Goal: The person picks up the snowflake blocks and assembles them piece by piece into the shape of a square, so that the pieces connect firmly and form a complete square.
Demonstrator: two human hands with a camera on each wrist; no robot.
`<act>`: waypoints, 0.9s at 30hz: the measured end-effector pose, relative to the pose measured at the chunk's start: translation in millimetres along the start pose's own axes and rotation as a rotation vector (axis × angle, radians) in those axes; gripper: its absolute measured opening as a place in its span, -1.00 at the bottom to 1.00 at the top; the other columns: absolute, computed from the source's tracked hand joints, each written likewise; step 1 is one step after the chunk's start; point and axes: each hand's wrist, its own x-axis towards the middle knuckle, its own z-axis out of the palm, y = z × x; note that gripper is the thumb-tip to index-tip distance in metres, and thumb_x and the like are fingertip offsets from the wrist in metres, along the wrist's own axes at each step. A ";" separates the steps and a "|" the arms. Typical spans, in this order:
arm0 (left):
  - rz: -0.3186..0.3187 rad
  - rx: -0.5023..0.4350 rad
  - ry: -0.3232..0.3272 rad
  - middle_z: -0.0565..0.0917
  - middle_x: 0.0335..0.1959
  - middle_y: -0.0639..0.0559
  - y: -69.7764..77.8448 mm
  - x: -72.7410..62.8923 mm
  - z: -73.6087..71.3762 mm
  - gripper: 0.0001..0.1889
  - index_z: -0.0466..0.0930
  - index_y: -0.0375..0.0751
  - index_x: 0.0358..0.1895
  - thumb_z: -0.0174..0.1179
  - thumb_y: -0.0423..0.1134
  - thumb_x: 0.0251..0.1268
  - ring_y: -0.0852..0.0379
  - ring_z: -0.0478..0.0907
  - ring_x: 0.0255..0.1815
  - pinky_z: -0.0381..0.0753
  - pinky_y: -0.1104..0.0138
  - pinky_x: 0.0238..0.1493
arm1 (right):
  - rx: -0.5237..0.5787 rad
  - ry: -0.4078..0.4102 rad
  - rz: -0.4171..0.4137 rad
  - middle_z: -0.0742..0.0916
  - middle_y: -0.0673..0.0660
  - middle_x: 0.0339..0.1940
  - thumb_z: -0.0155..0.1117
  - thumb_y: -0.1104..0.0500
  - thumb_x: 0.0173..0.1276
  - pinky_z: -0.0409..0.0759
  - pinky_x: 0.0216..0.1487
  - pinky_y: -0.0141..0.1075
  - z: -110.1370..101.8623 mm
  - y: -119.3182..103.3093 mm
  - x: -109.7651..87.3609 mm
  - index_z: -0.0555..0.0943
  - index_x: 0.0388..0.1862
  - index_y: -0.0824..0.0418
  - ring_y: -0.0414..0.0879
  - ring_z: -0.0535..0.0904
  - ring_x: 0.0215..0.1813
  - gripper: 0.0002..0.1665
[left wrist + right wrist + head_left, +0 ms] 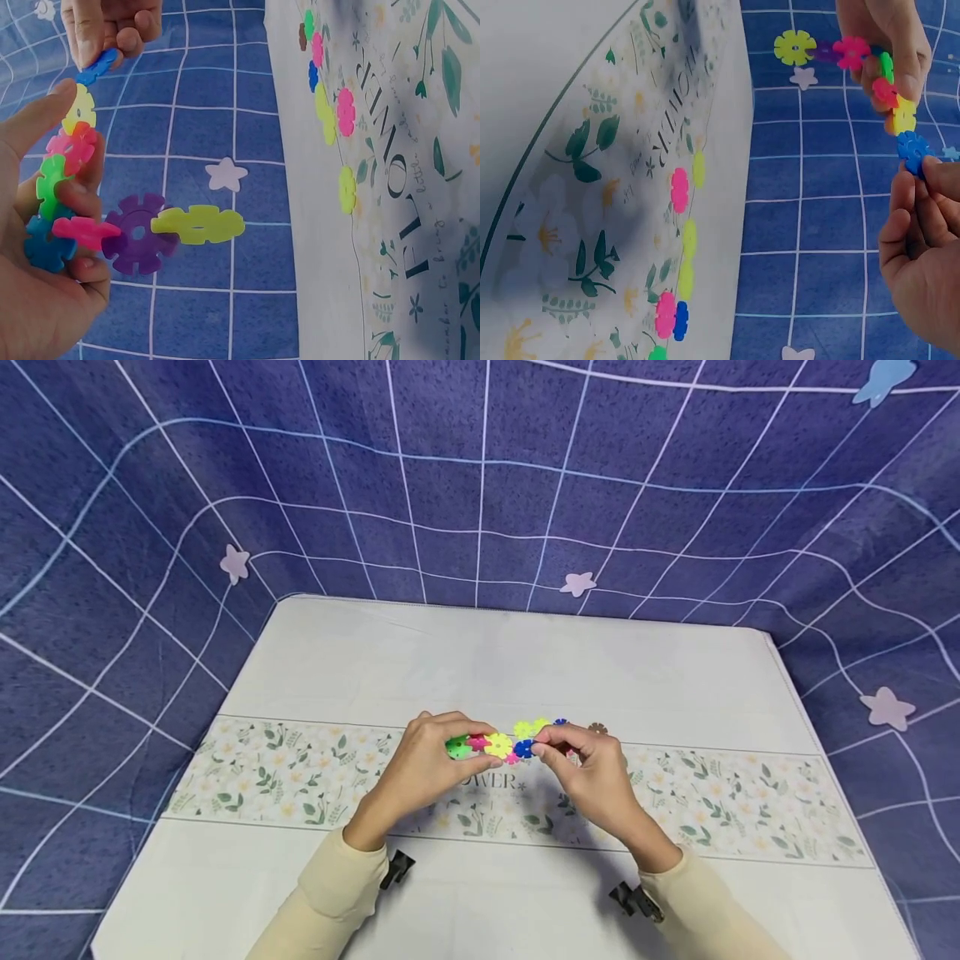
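A chain of interlocking flower-shaped plastic discs runs through my left hand (429,758), which grips it between thumb and curled fingers. Purple (139,234) and yellow-green (206,225) discs stick out beyond the fingers at one end in the left wrist view. Toward the other end come a green disc (51,184), a pink one (73,148) and a yellow one (498,745). Thumb and fingertips of my right hand (597,772) pinch a blue disc (913,152), right at the yellow disc's edge. Both hands hold the pieces above the table.
Loose flower discs lie on the table beyond the hands, among them pink (679,190), yellow (688,240), blue (681,321) and brown (597,728) ones. A floral strip (300,777) crosses the white tabletop (360,652). Blue gridded cloth (450,485) rises behind and at both sides.
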 end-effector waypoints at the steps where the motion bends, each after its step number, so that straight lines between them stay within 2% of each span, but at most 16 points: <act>1: -0.001 -0.002 -0.002 0.82 -0.17 0.17 0.2 -0.1 0.0 -0.64 0.83 0.00 -0.04 0.60 -0.05 0.07 0.15 0.74 -0.07 0.49 -0.11 0.24 | -0.011 0.008 -0.017 0.77 -0.03 -0.43 0.45 0.33 0.34 0.56 -0.28 -0.39 1.0 0.0 -0.2 0.77 -0.26 0.16 -0.22 0.57 -0.37 -0.92; 4: 0.003 -0.009 -0.008 0.82 -0.17 0.17 1.2 -0.4 0.1 -0.64 0.83 0.00 -0.03 0.59 -0.06 0.08 0.16 0.75 -0.08 0.51 0.06 0.14 | -0.047 0.030 -0.063 0.76 -0.07 -0.42 0.47 0.33 0.32 0.55 -0.27 -0.41 3.0 0.2 -0.4 0.77 -0.26 0.14 -0.23 0.60 -0.36 -0.90; 7: 0.008 -0.009 -0.003 0.83 -0.18 0.16 1.8 -0.3 0.5 -0.64 0.83 -0.01 -0.04 0.60 -0.07 0.06 0.19 0.74 -0.13 0.44 0.24 -0.02 | -0.065 0.045 -0.101 0.76 -0.06 -0.43 0.47 0.35 0.31 0.51 -0.29 -0.44 4.1 -0.8 -0.5 0.77 -0.26 0.12 -0.23 0.59 -0.37 -0.87; 13: 0.016 -0.026 -0.001 0.83 -0.19 0.16 1.8 0.7 1.4 -0.63 0.84 -0.02 -0.05 0.61 -0.04 0.04 0.19 0.74 -0.19 0.44 0.27 -0.07 | -0.075 0.068 -0.206 0.75 0.00 -0.44 0.48 0.45 0.24 0.48 -0.36 -0.48 6.4 -5.6 0.9 0.76 -0.27 0.18 -0.23 0.53 -0.42 -0.80; 16: -0.021 -0.096 -0.047 0.82 -0.16 0.17 0.2 1.0 -0.4 -0.65 0.83 -0.01 -0.02 0.56 -0.05 0.13 0.19 0.71 -0.26 0.53 0.33 -0.13 | -0.097 0.078 -0.232 0.73 -0.01 -0.46 0.48 0.46 0.22 0.51 -0.39 -0.41 6.9 -7.7 3.0 0.74 -0.30 0.19 -0.23 0.52 -0.43 -0.80; 19: -0.081 -0.201 -0.114 0.82 -0.12 0.13 -3.0 1.1 -3.5 -0.71 0.80 0.00 0.02 0.46 -0.05 0.28 0.19 0.64 -0.36 0.60 0.35 -0.24 | -0.112 0.058 -0.200 0.73 -0.02 -0.47 0.48 0.42 0.26 0.52 -0.42 -0.34 6.4 -9.5 5.5 0.73 -0.32 0.18 -0.26 0.51 -0.44 -0.84; 22: -0.125 -0.264 -0.154 0.82 -0.05 0.10 -6.3 1.1 -5.6 -0.75 0.79 0.01 0.05 0.30 -0.03 0.46 0.26 0.67 -0.27 0.66 0.31 -0.13 | -0.117 0.021 -0.133 0.74 -0.01 -0.47 0.46 0.34 0.33 0.54 -0.41 -0.33 5.4 -12.2 7.1 0.73 -0.31 0.19 -0.27 0.51 -0.44 -0.92; 23: -0.136 -0.276 -0.161 0.82 -0.07 0.09 -6.5 1.2 -6.1 -0.74 0.79 0.02 0.06 0.28 -0.01 0.47 0.24 0.66 -0.31 0.66 0.29 -0.16 | -0.116 0.009 -0.112 0.75 -0.01 -0.46 0.46 0.32 0.35 0.54 -0.40 -0.33 5.3 -12.9 7.4 0.73 -0.30 0.21 -0.27 0.51 -0.44 -0.95; 26: -0.174 -0.279 -0.153 0.82 -0.07 0.12 -5.4 1.2 -5.2 -0.73 0.80 0.05 0.03 0.37 0.03 0.37 0.24 0.68 -0.24 0.67 0.30 -0.15 | -0.114 -0.010 -0.071 0.77 0.03 -0.45 0.45 0.28 0.37 0.56 -0.38 -0.34 5.7 -13.8 7.3 0.74 -0.28 0.25 -0.27 0.54 -0.43 -0.95; 27: -0.186 -0.277 -0.145 0.82 -0.09 0.13 -4.6 1.1 -4.5 -0.71 0.80 0.06 0.01 0.43 0.03 0.30 0.23 0.67 -0.26 0.65 0.32 -0.20 | -0.115 -0.012 -0.068 0.77 0.04 -0.44 0.45 0.27 0.37 0.56 -0.37 -0.36 6.3 -13.6 7.1 0.73 -0.28 0.26 -0.26 0.54 -0.42 -0.94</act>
